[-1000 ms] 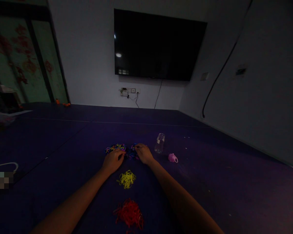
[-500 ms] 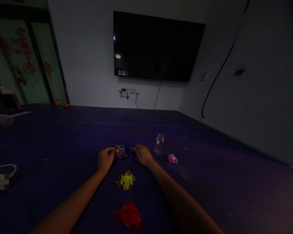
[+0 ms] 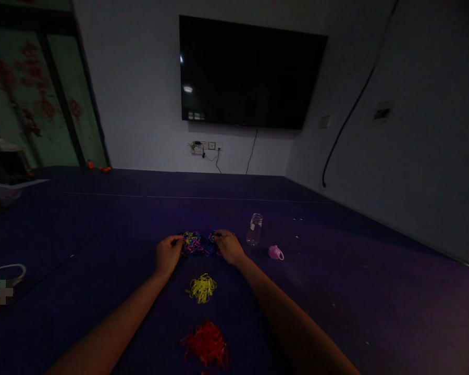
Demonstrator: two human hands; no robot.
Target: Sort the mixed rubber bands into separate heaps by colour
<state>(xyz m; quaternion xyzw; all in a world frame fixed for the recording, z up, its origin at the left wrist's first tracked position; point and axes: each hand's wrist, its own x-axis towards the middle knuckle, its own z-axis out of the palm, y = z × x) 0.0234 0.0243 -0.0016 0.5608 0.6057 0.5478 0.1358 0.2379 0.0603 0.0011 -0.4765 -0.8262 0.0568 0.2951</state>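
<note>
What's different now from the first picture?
The left hand moved left, to the left edge of the mixed-colour pile. The pile's left end now sits further right, closer to the middle. It's too dark to tell if that hand took or let go of any bands. The right hand, yellow pile, red pile, clear bottle and pink thing stayed put.

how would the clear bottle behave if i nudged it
The bottle looks see-through with nothing visible inside, so probably light and easy to tip. Its rounded sides suggest it might roll once down.
</note>
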